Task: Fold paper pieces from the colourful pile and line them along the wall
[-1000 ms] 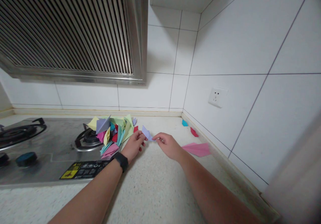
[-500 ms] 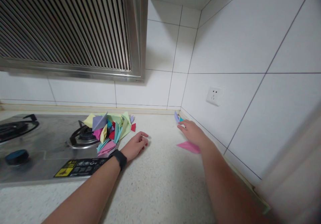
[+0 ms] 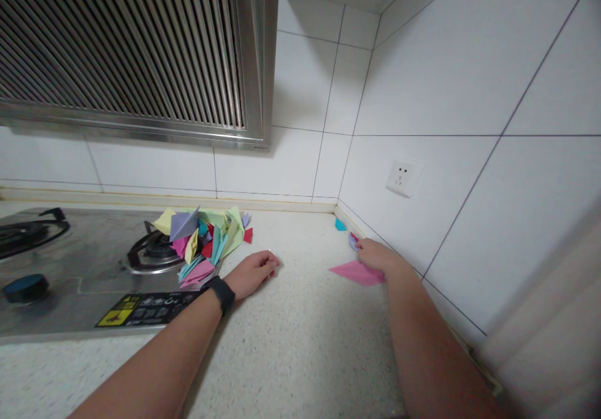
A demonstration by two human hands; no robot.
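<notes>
My right hand is closed, its fingertips pinching a small folded purple paper piece with a bit of red on it. Just below that hand a pink folded paper, pointed at its left end, lies on the counter. A small teal paper piece sits near the back corner. My left hand, with a black band at the wrist, rests on the counter with curled fingers and no object showing in them. To its left is a pile of colourful folded papers, partly over the right burner.
The steel gas stove takes up the left, with a burner and a knob. A range hood hangs above it. Tiled walls meet at the back corner; a socket is on the right wall.
My right hand has taken hold of the purple paper piece and drawn it right and nearer, away from the teal piece. My left hand's fingers have curled in more.
</notes>
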